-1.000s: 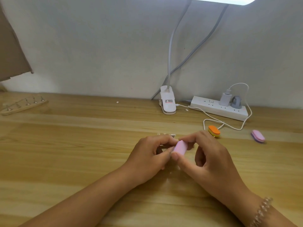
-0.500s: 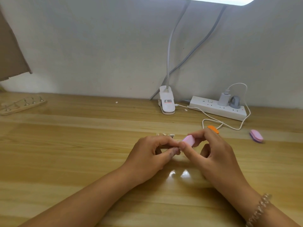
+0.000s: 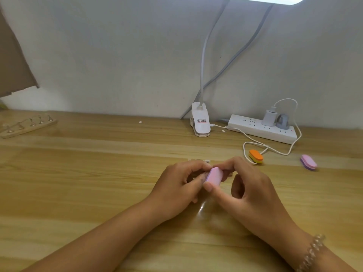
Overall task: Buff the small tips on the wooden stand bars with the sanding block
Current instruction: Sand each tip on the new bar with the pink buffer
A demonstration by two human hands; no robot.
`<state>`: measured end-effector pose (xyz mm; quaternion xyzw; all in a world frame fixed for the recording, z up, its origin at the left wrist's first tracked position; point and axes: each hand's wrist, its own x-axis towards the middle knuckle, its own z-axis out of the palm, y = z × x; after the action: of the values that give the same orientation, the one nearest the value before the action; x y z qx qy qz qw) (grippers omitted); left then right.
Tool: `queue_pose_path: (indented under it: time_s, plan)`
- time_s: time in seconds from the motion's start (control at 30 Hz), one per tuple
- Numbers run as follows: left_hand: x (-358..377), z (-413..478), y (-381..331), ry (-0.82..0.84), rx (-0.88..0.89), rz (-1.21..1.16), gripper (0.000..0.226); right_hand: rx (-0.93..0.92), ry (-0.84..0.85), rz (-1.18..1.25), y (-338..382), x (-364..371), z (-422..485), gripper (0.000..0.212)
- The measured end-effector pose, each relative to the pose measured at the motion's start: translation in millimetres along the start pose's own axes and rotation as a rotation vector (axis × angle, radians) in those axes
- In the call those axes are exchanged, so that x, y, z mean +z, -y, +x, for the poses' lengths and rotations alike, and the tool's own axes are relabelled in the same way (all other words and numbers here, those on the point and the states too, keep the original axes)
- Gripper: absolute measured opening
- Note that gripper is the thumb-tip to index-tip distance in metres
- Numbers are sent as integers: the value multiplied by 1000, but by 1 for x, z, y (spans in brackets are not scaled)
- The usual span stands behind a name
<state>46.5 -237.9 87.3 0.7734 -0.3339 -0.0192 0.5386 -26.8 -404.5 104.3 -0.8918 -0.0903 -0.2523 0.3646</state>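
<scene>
Well in front of the long white plastic power strip (image 3: 261,129), the right hand (image 3: 253,193) pinches the small pink oblong sanding block (image 3: 214,177) between thumb and forefinger, against the left hand (image 3: 176,187), whose fingers curl over something too hidden to name. Just before the strip lie an orange-and-yellow oval block (image 3: 256,156) and a pink-and-purple oval block (image 3: 308,162). Far left of the strip rests a pale wooden stand bar (image 3: 29,125) with small upright tips.
</scene>
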Motion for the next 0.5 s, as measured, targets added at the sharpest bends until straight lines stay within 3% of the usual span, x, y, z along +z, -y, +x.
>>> queue_pose_path:
  time_s: [0.13,0.3,0.5]
  plan:
    - [0,-1,-1,8,17,38,15,103,-86,39,-7,-5,5,44]
    - [-1,-1,-2,6,2,23,18,26,3,-7,0,-1,0,34]
    - [-1,-2,-4,2,8,40,16,90,-60,18,-5,-4,3,38]
